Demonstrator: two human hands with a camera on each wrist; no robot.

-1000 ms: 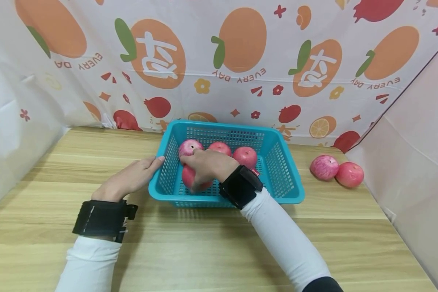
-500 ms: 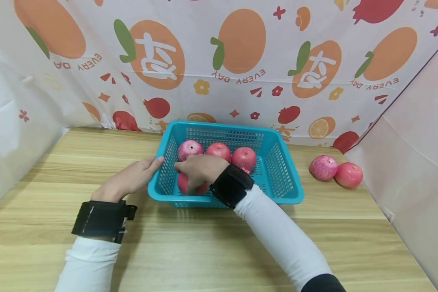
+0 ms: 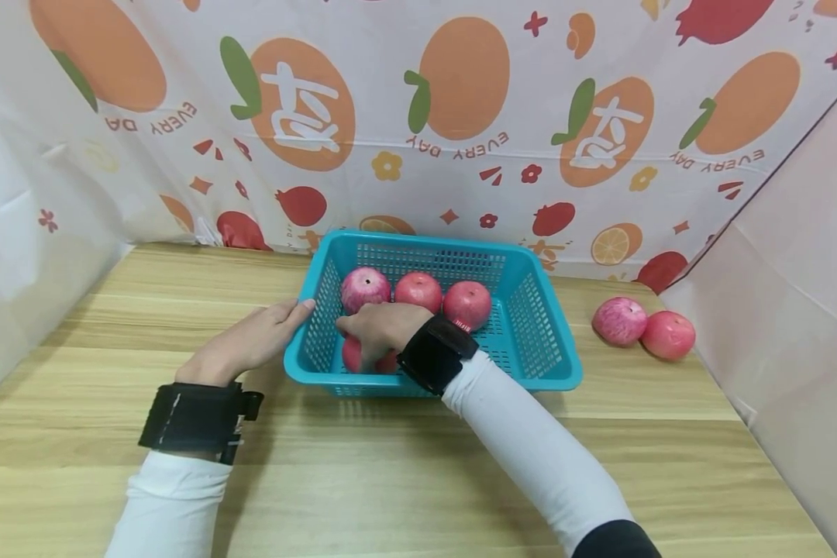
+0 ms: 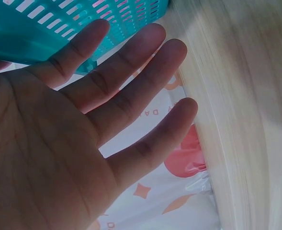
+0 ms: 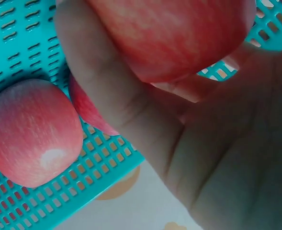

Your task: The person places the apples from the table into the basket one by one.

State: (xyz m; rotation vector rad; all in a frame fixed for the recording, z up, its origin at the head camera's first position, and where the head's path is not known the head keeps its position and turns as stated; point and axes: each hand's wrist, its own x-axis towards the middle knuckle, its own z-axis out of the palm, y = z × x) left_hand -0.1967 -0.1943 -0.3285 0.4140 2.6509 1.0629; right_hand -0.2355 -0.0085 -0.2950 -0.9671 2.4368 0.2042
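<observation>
Inside the blue-green plastic basket (image 3: 544,341), my right hand (image 3: 384,329) grips a red apple (image 3: 352,356) near the front left corner. The right wrist view shows the thumb curled along this apple (image 5: 179,38), close above the basket floor. Behind it stand a purplish striped apple (image 3: 365,287), a red apple (image 3: 418,291) and another red apple (image 3: 467,304) in a row. My left hand (image 3: 251,341) touches the basket's left rim with its fingertips. Seen from the left wrist, the fingers (image 4: 145,76) are straight and spread beside the basket's outer wall.
To the right of the basket, a striped apple (image 3: 619,320) and a red apple (image 3: 668,335) lie side by side on the wooden table (image 3: 363,480). A fruit-printed white sheet (image 3: 390,194) hangs right behind the basket, and a plain sheet (image 3: 795,310) stands at the right.
My right hand has shifted a little left with the apple, uncovering more of the striped apple and the red ones behind. The left hand and basket have stayed in place.
</observation>
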